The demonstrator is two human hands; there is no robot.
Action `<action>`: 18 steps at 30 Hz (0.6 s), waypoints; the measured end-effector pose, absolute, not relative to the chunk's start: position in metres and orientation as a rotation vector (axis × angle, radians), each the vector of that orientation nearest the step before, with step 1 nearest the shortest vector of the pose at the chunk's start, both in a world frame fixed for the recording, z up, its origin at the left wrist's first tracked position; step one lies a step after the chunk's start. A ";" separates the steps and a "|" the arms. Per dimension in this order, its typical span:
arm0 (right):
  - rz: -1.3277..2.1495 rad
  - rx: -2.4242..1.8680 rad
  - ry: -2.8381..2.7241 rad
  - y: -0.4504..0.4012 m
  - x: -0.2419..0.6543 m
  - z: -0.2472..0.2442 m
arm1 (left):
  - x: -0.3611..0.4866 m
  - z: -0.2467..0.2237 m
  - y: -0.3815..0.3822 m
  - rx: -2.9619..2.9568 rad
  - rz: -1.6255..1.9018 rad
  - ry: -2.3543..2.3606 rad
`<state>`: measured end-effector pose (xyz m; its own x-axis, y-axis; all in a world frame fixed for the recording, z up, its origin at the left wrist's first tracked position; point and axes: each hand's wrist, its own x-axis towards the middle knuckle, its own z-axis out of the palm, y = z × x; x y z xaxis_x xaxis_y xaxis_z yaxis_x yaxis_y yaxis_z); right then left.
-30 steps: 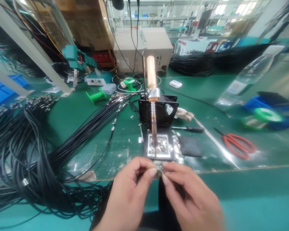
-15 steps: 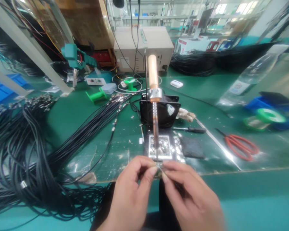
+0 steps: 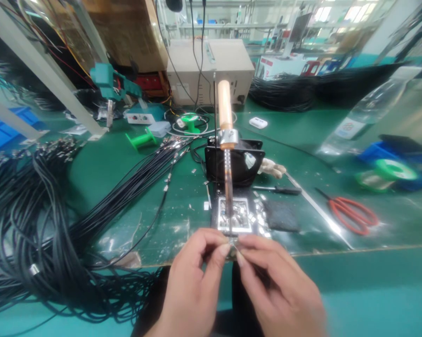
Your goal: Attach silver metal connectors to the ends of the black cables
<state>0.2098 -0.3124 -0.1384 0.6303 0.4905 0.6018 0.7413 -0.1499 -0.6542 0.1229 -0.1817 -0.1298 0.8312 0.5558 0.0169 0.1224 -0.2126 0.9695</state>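
Note:
My left hand [image 3: 201, 276] pinches something too small to make out, just below the tip of an upright soldering iron [image 3: 228, 178]. Close on its right, my right hand [image 3: 277, 276] has thumb and fingertips pressed on a thin strand, perhaps wire or solder. The fingertips of both hands nearly meet at the table's front edge. Behind them lies a white-rimmed tray [image 3: 249, 214] of small metal parts. The iron is clamped by its wooden handle in front of a black fan [image 3: 232, 168].
Black cables [image 3: 56, 224] fill the left side and hang over the edge. Red-handled scissors [image 3: 353, 213], a dark pad [image 3: 281, 215], a screwdriver [image 3: 286, 190] and a plastic bottle [image 3: 368, 110] are on the right. Green spools [image 3: 140, 139] stand behind.

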 end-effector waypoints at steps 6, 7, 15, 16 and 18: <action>-0.272 -1.828 -1.010 -0.315 0.210 -0.142 | 0.122 -0.130 -0.181 1.767 0.436 0.516; -0.271 -1.832 -1.016 -0.315 0.210 -0.142 | 0.122 -0.130 -0.182 1.765 0.439 0.513; -0.289 -1.820 -1.000 -0.311 0.208 -0.141 | 0.122 -0.130 -0.182 1.751 0.447 0.506; -0.287 -1.819 -1.002 -0.311 0.208 -0.141 | 0.122 -0.130 -0.182 1.748 0.446 0.504; -0.294 -1.810 -1.003 -0.310 0.208 -0.139 | 0.122 -0.130 -0.181 1.741 0.442 0.508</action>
<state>0.2080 -0.3101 -0.1394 0.6258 0.4997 0.5989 0.7441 -0.1522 -0.6505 0.1223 -0.1814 -0.1298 0.8320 0.5542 0.0247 0.1015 -0.1957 0.9754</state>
